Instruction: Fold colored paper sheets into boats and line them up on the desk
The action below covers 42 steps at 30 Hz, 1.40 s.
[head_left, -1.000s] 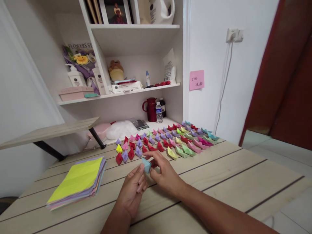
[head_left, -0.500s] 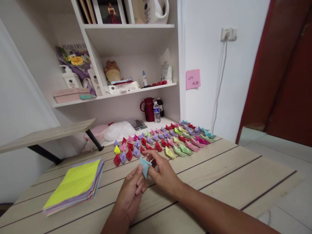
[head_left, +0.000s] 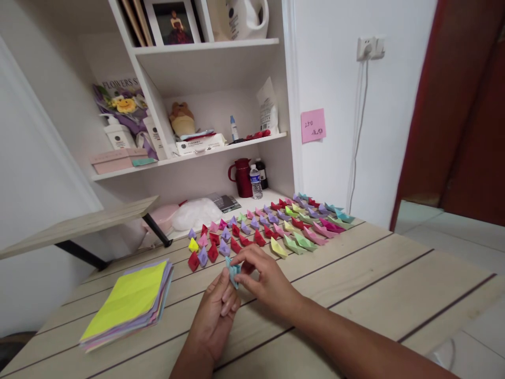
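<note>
A small light-blue folded paper piece [head_left: 233, 272] is pinched between both of my hands just above the wooden table [head_left: 355, 284]. My left hand [head_left: 216, 310] grips its lower side with thumb and fingers closed. My right hand [head_left: 263, 281] pinches its upper right edge with fingertips pressed together. Just beyond the hands lie rows of several small folded paper boats [head_left: 268, 229] in red, purple, pink, green and yellow. A stack of coloured paper sheets [head_left: 128, 302], yellow on top, lies to the left of my left hand.
A white shelf unit [head_left: 205, 147] stands behind the table with bottles, a red jug [head_left: 243, 178], a water bottle [head_left: 256, 182] and boxes. A pink sticky note [head_left: 313, 126] and a socket with cable are on the wall. A wooden board [head_left: 79, 223] juts out at left.
The blue paper piece has been squeezed narrower between my fingers. The view has shifted slightly; the hands stay in about the same place.
</note>
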Each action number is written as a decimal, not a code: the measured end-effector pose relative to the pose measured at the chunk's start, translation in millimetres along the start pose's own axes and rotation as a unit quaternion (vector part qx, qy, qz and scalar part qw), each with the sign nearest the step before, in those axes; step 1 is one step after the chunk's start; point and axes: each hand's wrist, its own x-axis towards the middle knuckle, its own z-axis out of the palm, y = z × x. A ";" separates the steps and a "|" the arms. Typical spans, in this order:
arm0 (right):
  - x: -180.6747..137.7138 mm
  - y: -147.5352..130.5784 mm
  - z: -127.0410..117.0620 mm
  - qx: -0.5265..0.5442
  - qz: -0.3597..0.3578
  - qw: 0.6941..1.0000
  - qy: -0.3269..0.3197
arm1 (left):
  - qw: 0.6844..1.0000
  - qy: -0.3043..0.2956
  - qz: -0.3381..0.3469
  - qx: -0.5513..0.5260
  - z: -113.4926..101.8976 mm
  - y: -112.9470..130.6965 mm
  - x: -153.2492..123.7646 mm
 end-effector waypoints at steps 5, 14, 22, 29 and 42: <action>-0.7 2.2 1.2 0.004 0.018 1.000 -0.013 | 1.000 0.003 0.000 -0.008 0.2 0.1 -0.6; 0.0 1.1 0.2 0.000 0.034 0.999 -0.017 | 1.000 0.004 -0.001 -0.013 1.9 1.1 -0.1; 0.3 -0.8 -0.9 0.014 0.042 0.999 -0.023 | 1.000 0.008 -0.004 -0.019 0.6 1.1 0.1; -0.2 -0.4 -0.3 0.020 0.046 0.998 -0.032 | 1.000 0.009 0.000 -0.019 0.9 1.6 1.1; -0.1 4.4 2.3 -0.010 0.014 1.000 -0.008 | 1.000 0.009 0.001 0.001 4.7 1.5 -1.5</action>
